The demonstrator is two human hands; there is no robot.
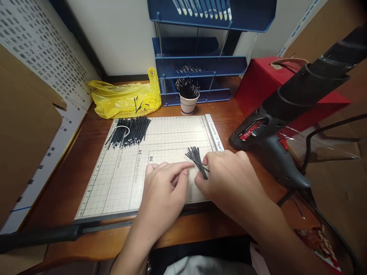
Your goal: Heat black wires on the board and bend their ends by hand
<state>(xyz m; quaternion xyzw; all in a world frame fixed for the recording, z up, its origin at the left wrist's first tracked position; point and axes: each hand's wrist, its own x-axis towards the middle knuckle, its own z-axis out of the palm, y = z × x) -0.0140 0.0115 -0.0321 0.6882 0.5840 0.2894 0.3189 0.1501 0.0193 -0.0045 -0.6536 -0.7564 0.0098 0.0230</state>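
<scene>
My right hand (229,175) is closed on a small bundle of thin black wires (196,158), pinched between thumb and fingers, with the wires' far ends fanned out to the upper left. My left hand (164,187) is just left of it, index finger reaching toward the wires and thumb tucked beneath in a loose pinch. Its other fingers curl under, hiding whatever they might hold. Both hands are over the front right of a gridded paper cutter board (129,191). A larger pile of black wires (133,131) lies on the board's far left corner, crossed by a white curved band (123,127).
A paper cup (188,105) packed with black wires stands behind the board, before a blue rack (200,67). Black pieces lie on a yellow plastic bag (126,99). At right are a heat gun (260,130) and a red box (258,80). The cutter's handle (40,235) extends front left.
</scene>
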